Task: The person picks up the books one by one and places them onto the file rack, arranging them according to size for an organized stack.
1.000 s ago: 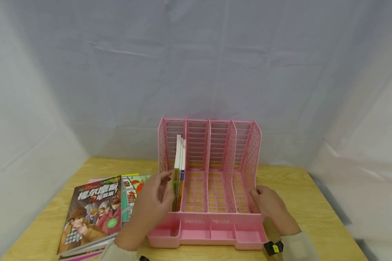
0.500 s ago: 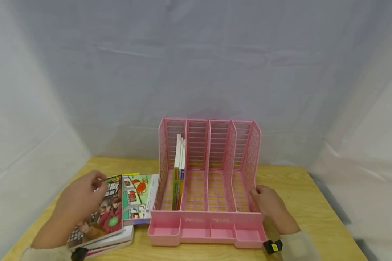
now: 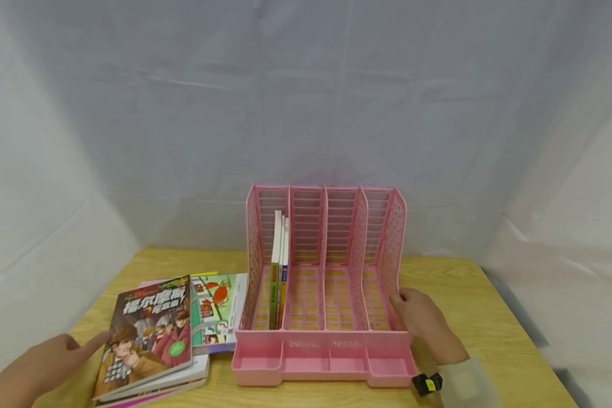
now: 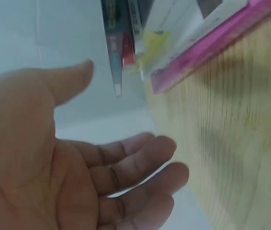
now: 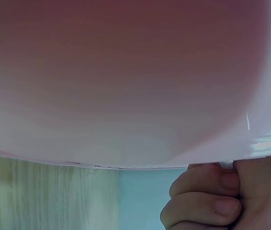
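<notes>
My left hand (image 3: pixel 48 362) is at the left edge of a pile of books, its index finger pointing toward the top one, a comic book (image 3: pixel 153 340) with cartoon figures. In the left wrist view its thumb and fingers (image 4: pixel 140 163) spread apart with nothing between them, beside the pile's pink-edged lower book (image 4: pixel 188 67). On the right, my right hand (image 3: pixel 420 317) grips the side wall of a pink desk file rack (image 3: pixel 347 339). The right wrist view shows the curled fingers (image 5: pixel 202 206) at the edge of that wall. Several thin books (image 3: pixel 277 289) stand upright in the rack's leftmost slot.
A book with a red crab picture (image 3: pixel 224 300) lies between the comic and the rack. Small open compartments (image 3: pixel 306 362) run along the rack's front. The wooden table (image 3: pixel 469 317) is enclosed by pale sheeting (image 3: pixel 306 102) at the back and sides.
My left hand has moved left from beside the upright books in the rack, over the pile, to the pile's left side, and its fingers have spread. The right hand stays on the rack.
</notes>
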A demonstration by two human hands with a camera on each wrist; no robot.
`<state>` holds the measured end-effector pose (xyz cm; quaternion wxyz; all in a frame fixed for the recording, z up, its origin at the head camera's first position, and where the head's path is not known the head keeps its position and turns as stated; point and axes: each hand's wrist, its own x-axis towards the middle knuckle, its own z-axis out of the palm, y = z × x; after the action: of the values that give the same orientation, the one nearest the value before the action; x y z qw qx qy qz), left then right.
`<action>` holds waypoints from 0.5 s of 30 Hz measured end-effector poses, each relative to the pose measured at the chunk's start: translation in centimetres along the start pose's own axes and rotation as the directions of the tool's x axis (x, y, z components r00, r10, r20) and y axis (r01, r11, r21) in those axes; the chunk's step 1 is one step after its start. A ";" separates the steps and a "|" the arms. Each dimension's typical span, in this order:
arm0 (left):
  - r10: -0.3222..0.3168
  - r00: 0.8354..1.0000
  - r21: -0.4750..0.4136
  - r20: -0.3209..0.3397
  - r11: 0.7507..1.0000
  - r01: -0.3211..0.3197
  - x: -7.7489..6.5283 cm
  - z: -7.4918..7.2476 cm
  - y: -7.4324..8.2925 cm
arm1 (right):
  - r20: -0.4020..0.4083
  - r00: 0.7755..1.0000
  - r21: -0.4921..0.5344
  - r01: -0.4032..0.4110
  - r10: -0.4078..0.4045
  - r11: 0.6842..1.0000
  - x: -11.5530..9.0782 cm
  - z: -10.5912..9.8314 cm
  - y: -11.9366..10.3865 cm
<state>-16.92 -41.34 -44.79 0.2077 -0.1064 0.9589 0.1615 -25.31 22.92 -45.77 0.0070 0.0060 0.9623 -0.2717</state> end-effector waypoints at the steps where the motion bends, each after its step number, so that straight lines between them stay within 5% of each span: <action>1: 0.002 1.000 -0.016 0.015 1.000 -0.002 0.1 0.1 0.3 | 0.000 1.000 0.007 -0.001 0.001 1.000 0.0 0.0 0.0; 8: 0.057 0.995 -0.044 0.083 0.998 -0.053 -0.2 0.0 2.7 | 0.003 1.000 0.039 -0.003 0.003 0.999 0.0 0.1 -0.1; 15: 0.074 0.997 -0.076 0.019 0.994 -0.072 -0.3 1.2 3.8 | 0.011 1.000 0.027 0.005 -0.005 1.000 0.0 0.0 -0.4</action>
<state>-17.27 -37.39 -44.72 0.2079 -0.0773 0.9530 0.2063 -25.31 22.60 -45.59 0.0115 0.0020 0.9586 -0.2845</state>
